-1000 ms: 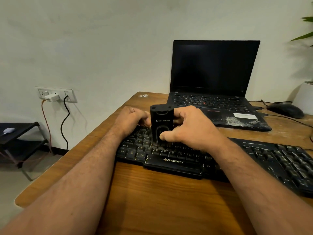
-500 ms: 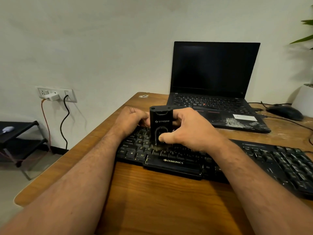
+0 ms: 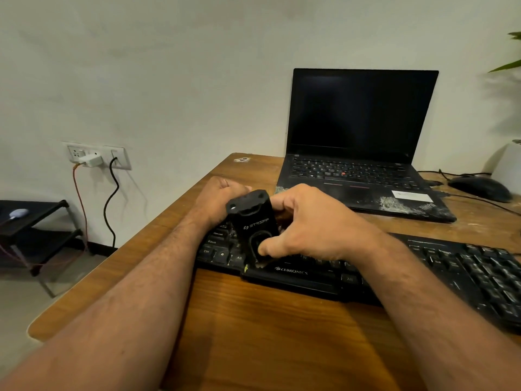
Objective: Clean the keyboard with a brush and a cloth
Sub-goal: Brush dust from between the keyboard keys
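a: keyboard [image 3: 296, 275], the black one marked zebronics, lies flat along the near half of the wooden counter [image 3: 253, 334], its long axis running left to right across the view, keys up, front edge toward the person.

b: and the brush?

a: brush [image 3: 252, 230] is a black block marked stripp, standing on end over the left part of the keys, long axis near upright with the top tipped a little to the left and away. the bristle end points down at the keys; i cannot see the bristles clearly.

b: who has hold of it?

a: right hand [image 3: 313, 224] grips it, fingers curled behind the body and the thumb pressed on its front face low down. left hand [image 3: 222, 198] sits just behind it, fingers curled in, knuckles up; whether it clasps the brush or only steadies the board i cannot tell.

b: how should it handle?

a: my guess: a rigid plastic casing, light, smooth enough to slip if held loosely. taking it round the flat sides low on the body gives control over the tip. the board looks stiff and broad, likely to slide on the wood, so a steadying palm on its left end makes sense. keycaps could pop off under hard sideways strokes.

b: anything else around?

a: 1 open laptop [image 3: 363, 153] behind, screen dark, and a mouse [image 3: 479, 187] to the far right. no cloth in sight.
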The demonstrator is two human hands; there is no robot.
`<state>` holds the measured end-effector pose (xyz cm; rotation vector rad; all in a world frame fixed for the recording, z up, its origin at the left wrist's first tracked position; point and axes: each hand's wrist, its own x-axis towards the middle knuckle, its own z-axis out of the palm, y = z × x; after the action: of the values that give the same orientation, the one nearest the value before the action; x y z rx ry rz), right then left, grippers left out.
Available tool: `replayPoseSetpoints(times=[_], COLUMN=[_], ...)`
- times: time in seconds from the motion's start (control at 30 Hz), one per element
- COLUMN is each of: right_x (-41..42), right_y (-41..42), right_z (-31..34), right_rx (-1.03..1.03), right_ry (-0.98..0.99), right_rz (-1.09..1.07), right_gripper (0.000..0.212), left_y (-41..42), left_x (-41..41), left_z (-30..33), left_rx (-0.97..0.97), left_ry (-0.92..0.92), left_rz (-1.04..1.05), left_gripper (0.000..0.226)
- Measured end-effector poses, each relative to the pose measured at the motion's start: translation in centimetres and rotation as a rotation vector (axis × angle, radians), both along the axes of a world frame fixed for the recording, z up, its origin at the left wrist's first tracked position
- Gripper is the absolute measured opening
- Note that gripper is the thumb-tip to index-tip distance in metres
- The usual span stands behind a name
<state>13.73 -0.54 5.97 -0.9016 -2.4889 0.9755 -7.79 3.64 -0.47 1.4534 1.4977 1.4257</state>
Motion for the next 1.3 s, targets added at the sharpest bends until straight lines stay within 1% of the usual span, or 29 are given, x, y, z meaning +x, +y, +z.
replayPoseSetpoints(times=[0.1, 0.17, 0.27, 0.37, 0.43, 0.5, 0.6, 0.63, 0.7, 0.73, 0.77, 0.83, 0.9, 1.0, 1.07, 1.17, 1.2, 1.27, 1.3], right_x=[-0.7, -0.8, -0.7, -0.5, -0.7, -1.0, -1.3, -1.3, -1.3, -1.3, -1.3, -1.1, -0.6, 0.2, 0.2, -0.3, -0.4, -0.3, -0.1], right_y=[-0.6, -0.8, -0.2, -0.3, -0.8, -1.0, -0.5, -0.2, 0.6, 1.2, 1.8, 2.7, 3.0, 2.5, 2.4, 3.0, 3.0, 2.7, 2.5], right_z=[-0.1, -0.1, -0.2, -0.1, -0.2, -0.3, -0.7, -0.9, -1.7, -2.1, -2.4, -2.7, -2.5, -2.0, -2.0, -2.2, -2.2, -2.0, -2.0], right_rx=[-0.012, -0.007, 0.070, 0.023, -0.011, 0.016, 0.103, 0.125, 0.157, 0.180, 0.200, 0.174, 0.086, 0.005, 0.017, 0.106, 0.112, 0.043, -0.009], right_ry=[-0.028, -0.032, -0.018, -0.010, -0.024, -0.037, 0.008, 0.038, 0.102, 0.121, 0.132, 0.157, 0.169, 0.141, 0.146, 0.171, 0.174, 0.173, 0.163], right_rz=[0.048, 0.058, -0.021, -0.005, 0.047, 0.052, -0.038, -0.088, -0.209, -0.270, -0.321, -0.389, -0.369, -0.220, -0.209, -0.321, -0.326, -0.247, -0.188], right_gripper=[0.025, 0.024, 0.026, 0.028, 0.027, 0.026, 0.029, 0.032, 0.035, 0.036, 0.038, 0.041, 0.041, 0.041, 0.039, 0.037, 0.037, 0.039, 0.039], left_y=[0.0, 0.0, 0.4, 0.3, 0.2, 0.2, 0.6, 0.6, 0.4, 0.2, 0.2, 0.2, 0.3, 0.0, -0.1, 0.0, -0.1, -0.1, -0.1], left_x=[0.0, 0.0, -0.4, -0.2, -0.2, -0.4, -0.3, -0.1, 0.1, 0.2, 0.0, -0.2, -0.4, 0.0, 0.0, -0.1, 0.0, 0.1, 0.2], left_z=[0.1, 0.0, -0.3, -0.3, -0.3, -0.3, -0.2, -0.2, -0.1, -0.1, -0.2, -0.4, -0.5, -0.2, -0.2, 0.0, 0.0, 0.0, -0.1], left_rx=[0.009, 0.014, -0.012, 0.008, 0.027, 0.024, -0.019, -0.022, 0.012, 0.025, 0.033, 0.029, 0.027, 0.042, 0.031, 0.018, 0.024, 0.043, 0.054], left_ry=[-0.005, 0.007, -0.019, -0.030, -0.004, 0.019, 0.033, 0.065, 0.124, 0.118, 0.093, 0.086, 0.088, 0.082, 0.077, 0.092, 0.088, 0.060, 0.051], left_rz=[-0.008, 0.000, -0.012, -0.027, -0.032, -0.035, -0.004, 0.029, 0.056, 0.041, 0.010, -0.036, -0.047, -0.034, -0.033, -0.032, -0.034, -0.041, -0.045], left_gripper=[0.052, 0.047, 0.039, 0.032, 0.036, 0.045, 0.057, 0.057, 0.042, 0.039, 0.042, 0.038, 0.036, 0.042, 0.041, 0.041, 0.040, 0.034, 0.034])
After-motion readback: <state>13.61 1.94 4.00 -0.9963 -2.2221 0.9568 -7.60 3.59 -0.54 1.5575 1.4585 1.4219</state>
